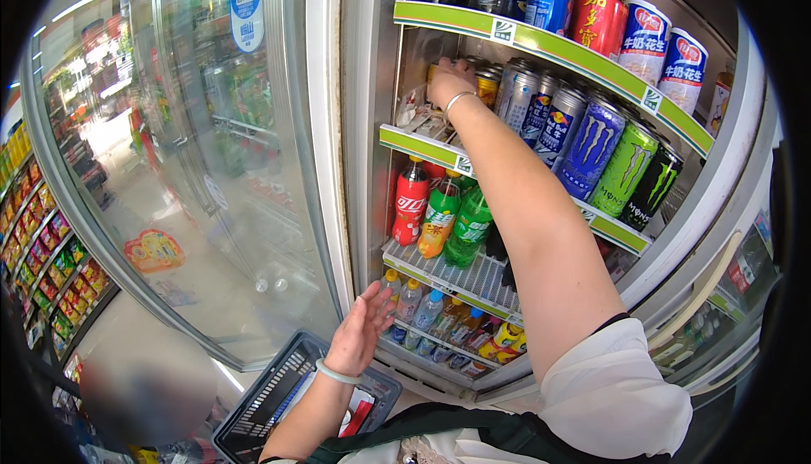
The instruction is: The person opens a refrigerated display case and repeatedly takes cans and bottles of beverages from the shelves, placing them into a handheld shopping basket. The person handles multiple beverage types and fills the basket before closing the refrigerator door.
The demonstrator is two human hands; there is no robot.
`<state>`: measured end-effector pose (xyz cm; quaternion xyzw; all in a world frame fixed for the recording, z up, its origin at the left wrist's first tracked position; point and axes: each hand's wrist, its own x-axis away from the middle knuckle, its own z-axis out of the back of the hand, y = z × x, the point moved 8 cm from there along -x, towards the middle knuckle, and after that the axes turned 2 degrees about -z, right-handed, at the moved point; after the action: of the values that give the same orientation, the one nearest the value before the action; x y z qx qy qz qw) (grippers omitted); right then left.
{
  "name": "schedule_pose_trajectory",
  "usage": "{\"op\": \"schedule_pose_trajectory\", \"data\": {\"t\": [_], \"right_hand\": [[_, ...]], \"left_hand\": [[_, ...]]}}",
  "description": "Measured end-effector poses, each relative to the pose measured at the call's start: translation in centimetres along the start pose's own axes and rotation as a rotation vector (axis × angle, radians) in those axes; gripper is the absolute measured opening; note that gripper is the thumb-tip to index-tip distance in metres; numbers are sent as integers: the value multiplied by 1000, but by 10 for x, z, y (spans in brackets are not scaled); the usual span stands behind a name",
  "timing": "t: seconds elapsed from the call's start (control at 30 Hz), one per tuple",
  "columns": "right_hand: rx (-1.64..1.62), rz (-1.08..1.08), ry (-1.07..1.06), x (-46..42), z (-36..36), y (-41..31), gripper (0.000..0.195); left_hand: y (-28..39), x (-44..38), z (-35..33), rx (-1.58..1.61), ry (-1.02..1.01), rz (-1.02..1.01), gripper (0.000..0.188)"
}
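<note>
My right hand (450, 82) reaches deep onto the middle shelf of an upright drinks cooler, at its left end. Its fingers are bent over a gold can (432, 75), mostly hidden behind them; whether they grip it I cannot tell. Just right of the hand stands another gold can (487, 87), then silver cans (521, 97) and Red Bull cans (557, 123). Farther along are purple (591, 144), green (624, 169) and black (652, 186) Monster cans. My left hand (362, 329) hangs empty, fingers apart, before the lower shelves and above a dark plastic shopping basket (237, 414).
The cooler's glass door (253, 166) stands swung out on the left. Soda bottles (441, 213) line the shelf below my right arm, with smaller bottles (426, 312) lower down. Cans (599, 20) fill the shelf above. Snack racks (47, 255) are far left; a blurred shape (149, 388) is nearby.
</note>
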<state>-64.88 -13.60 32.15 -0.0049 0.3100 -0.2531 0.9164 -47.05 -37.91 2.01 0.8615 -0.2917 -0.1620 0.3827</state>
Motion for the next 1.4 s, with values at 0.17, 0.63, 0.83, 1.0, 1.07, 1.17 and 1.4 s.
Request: {"op": "schedule_pose_trajectory", "data": {"t": [0.17, 0.63, 0.83, 1.0, 1.07, 1.17, 1.4], "right_hand": [[-52, 152, 125, 15, 11, -20, 51], [-405, 436, 588, 107, 130, 5, 32], [-912, 784, 236, 249, 102, -46, 33], [-940, 968, -234, 392, -2, -88, 37], [-972, 953, -362, 443, -56, -88, 36], [-985, 988, -604, 523, -110, -90, 34], [-988, 1129, -1086, 634, -153, -91, 28]], "left_hand": [[3, 10, 20, 36, 41, -11, 64], [31, 28, -12, 138, -34, -101, 60], [36, 57, -14, 258, -46, -75, 57], [4, 94, 21, 400, 51, -49, 53], [-38, 116, 66, 558, 234, 51, 50], [-107, 165, 128, 638, 434, 97, 48], [-180, 282, 229, 436, 1016, 340, 40]]}}
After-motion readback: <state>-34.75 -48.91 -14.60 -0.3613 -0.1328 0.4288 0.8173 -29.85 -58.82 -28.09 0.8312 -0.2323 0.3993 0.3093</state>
